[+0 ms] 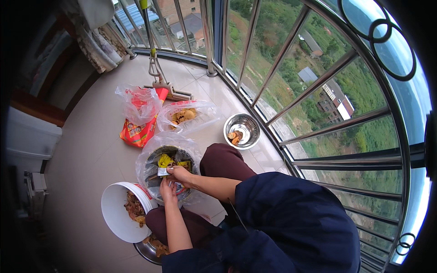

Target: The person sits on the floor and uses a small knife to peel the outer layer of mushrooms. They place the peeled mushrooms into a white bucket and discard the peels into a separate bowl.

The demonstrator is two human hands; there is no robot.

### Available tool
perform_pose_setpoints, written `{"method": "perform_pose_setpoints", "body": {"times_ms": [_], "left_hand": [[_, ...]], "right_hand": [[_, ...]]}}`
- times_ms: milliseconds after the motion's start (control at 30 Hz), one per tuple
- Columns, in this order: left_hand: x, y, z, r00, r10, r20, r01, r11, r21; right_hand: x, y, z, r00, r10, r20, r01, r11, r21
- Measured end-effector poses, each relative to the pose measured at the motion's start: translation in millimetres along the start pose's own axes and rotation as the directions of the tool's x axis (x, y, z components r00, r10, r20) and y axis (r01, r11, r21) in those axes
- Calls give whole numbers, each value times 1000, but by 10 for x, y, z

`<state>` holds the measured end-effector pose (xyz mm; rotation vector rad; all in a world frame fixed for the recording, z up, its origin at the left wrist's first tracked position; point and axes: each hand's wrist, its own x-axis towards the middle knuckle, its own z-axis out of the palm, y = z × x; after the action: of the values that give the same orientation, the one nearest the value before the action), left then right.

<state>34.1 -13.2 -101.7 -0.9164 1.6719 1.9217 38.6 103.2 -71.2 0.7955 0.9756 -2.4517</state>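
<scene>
A bin [149,191] lined with a clear plastic bag [143,163] stands between my knees, with yellow wrappers [165,160] and other waste inside. Over its opening, my right hand [180,174] grips a small flat silvery piece [163,171], possibly a blade. Just below it, my left hand [169,191] is palm up with its fingers curled close to the right fingers. Whether something small lies in the left fingers cannot be made out.
A tilted white bucket [117,211] holds brown, mushroom-like pieces. Behind it sits a metal basin [145,250] of similar pieces. Ahead are a red bag [136,133], a clear bag of tan pieces [184,116], a steel bowl [251,131] and a mop [167,88]. Metal railings [283,112] run rightward.
</scene>
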Motion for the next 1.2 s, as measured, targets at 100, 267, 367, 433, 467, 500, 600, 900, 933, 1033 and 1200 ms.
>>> {"method": "perform_pose_setpoints", "body": {"times_ms": [100, 267, 367, 433, 467, 500, 600, 900, 933, 1033, 1200], "left_hand": [[37, -51, 79, 957, 284, 50, -288, 930, 229], [164, -33, -28, 910, 405, -94, -340, 855, 392], [186, -39, -74, 905, 401, -144, -352, 894, 278], [178, -51, -68, 909, 386, -154, -378, 922, 78], [169, -50, -57, 910, 387, -151, -399, 916, -52], [165, -38, -32, 899, 410, -150, -433, 883, -179], [133, 16, 74, 955, 294, -33, -280, 859, -429], [-8, 34, 257, 966, 168, 196, -18, 800, -600], [-44, 1, 279, 969, 161, 189, -14, 797, -604], [-189, -7, 307, 934, 261, 246, -77, 817, -572], [-507, -20, 299, 913, 310, 264, -187, 895, -405]], "right_hand": [[5, 120, 114, 996, 22, 89, -35, 989, 147], [-193, 92, 127, 986, 4, 166, -40, 976, 212], [-317, 26, 108, 964, -6, 267, -26, 993, 117], [-388, 38, 126, 952, -55, 301, 47, 998, 35], [-421, 68, 149, 947, -104, 303, 109, 994, 0], [-453, 102, 172, 939, -155, 308, 174, 984, -35], [-502, 198, 245, 947, -96, 307, 103, 995, -7], [-159, 276, 446, 957, -289, 1, 265, 877, -400], [-114, 285, 425, 943, -333, 17, 299, 825, -480], [48, 270, 379, 933, -350, 88, 352, 828, -437], [253, 125, 323, 887, -419, 192, 461, 818, -345]]}}
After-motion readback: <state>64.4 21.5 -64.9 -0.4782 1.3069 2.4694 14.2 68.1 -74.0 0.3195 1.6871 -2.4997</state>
